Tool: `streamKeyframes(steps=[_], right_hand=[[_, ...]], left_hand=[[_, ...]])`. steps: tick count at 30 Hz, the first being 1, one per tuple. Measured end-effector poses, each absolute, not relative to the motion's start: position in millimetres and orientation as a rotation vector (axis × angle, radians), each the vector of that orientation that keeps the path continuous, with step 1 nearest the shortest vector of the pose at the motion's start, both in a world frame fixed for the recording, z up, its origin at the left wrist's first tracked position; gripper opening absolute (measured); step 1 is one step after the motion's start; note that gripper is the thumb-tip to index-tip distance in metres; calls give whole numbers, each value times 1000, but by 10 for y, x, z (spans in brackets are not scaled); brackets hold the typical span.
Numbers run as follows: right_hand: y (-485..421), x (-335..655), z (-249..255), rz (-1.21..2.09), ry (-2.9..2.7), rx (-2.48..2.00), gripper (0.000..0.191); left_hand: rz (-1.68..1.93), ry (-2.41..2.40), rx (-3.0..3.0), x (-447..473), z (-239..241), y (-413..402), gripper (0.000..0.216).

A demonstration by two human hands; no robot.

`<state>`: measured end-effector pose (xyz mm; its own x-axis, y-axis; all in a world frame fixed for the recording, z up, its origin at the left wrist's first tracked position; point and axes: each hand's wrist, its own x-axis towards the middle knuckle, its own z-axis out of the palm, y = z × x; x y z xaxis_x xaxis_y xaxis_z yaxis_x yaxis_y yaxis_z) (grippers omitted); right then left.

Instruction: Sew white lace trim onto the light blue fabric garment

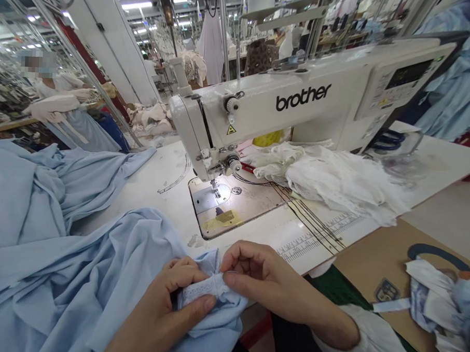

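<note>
On blue fabric [110, 266], curled hands [165, 297] [259, 275]

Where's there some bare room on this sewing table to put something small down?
On the white tabletop, one patch lies between the blue cloth and the metal plate; a narrower one lies between that plate and the right hand. It's crowded on the left, where the blue cloth spreads, and below the machine's arm, where white cloth is heaped.
</note>
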<state>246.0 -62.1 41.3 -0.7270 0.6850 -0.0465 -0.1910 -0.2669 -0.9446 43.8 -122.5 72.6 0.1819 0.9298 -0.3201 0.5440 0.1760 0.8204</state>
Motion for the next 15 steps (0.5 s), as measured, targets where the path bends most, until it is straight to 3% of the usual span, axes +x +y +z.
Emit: streamKeyframes(steps=[15], right_hand=[[-627,2436,382,2024,-1427,-615,16]], left_hand=[[525,1478,1503,432,696,-1230,33]])
